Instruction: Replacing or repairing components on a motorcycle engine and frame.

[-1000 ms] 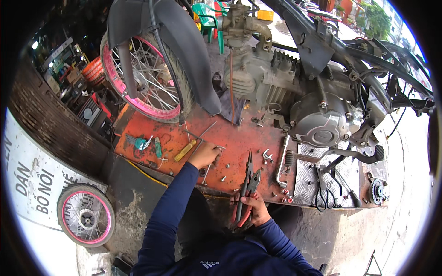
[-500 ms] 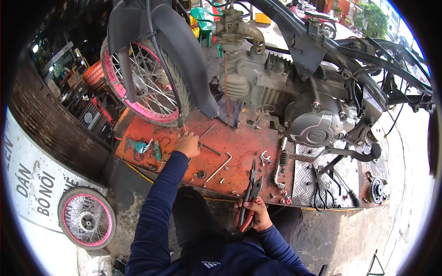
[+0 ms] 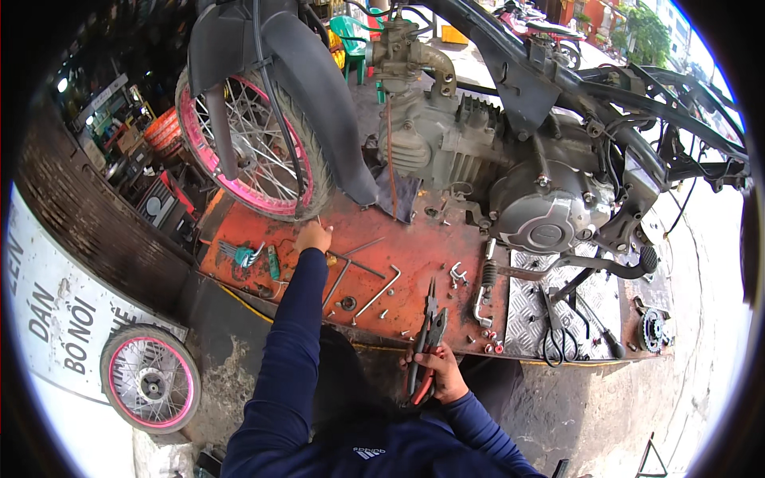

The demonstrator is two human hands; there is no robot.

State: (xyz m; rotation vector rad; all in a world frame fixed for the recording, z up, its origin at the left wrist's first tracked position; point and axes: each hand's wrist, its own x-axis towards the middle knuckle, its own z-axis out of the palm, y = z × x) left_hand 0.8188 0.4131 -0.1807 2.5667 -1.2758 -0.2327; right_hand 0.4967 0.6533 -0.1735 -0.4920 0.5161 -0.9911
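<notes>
My right hand (image 3: 445, 373) is closed round the handles of two pliers near the bench's front edge. One is a pair of long-nosed pliers (image 3: 430, 307); beside it is a pair of red-handled pliers (image 3: 436, 331) with broader dark jaws. Both point away from me. My left hand (image 3: 314, 237) reaches forward to the red bench top, just below the front tyre (image 3: 319, 179). Its fingers look curled, and whatever they hold is hidden. Close by lie several metal rods and hex keys, one a long L-shaped key (image 3: 377, 295).
A stripped motorcycle with an exposed engine (image 3: 446, 139) stands over the red bench (image 3: 398, 255). Hex keys (image 3: 242, 253), loose bolts (image 3: 384, 314), scissors (image 3: 561, 338) and a sprocket (image 3: 651, 331) lie on it. A pink-rimmed wheel (image 3: 151, 378) leans against a signboard at left.
My left hand has moved a little left and forward toward the tyre, and its fingers look more curled. The right hand keeps both pliers in nearly the same place.
</notes>
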